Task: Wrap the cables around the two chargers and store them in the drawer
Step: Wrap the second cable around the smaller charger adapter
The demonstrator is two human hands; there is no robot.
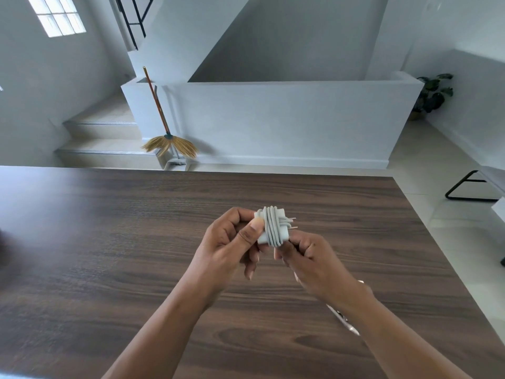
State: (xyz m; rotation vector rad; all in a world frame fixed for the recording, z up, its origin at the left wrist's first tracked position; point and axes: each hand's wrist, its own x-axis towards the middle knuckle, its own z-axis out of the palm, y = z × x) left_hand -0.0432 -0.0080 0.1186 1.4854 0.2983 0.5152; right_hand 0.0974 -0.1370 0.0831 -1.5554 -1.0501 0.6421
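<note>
Above the dark wooden table [109, 255] I hold a white charger [277, 218] with its white cable [271, 228] wound around it in several turns. Its metal prongs point right. My left hand [229, 242] grips the charger's left side, thumb pressed on its face. My right hand [308, 258] pinches the cable at the charger's lower right corner. A second white item [345, 321], partly hidden under my right forearm, lies on the table; I cannot tell what it is. No drawer is in view.
Beyond the table's far edge stand a low white wall [273, 119] and a broom [166, 127] leaning by the stairs. A plant [433, 94] sits at the back right. A black-framed piece of furniture [470, 187] stands right of the table.
</note>
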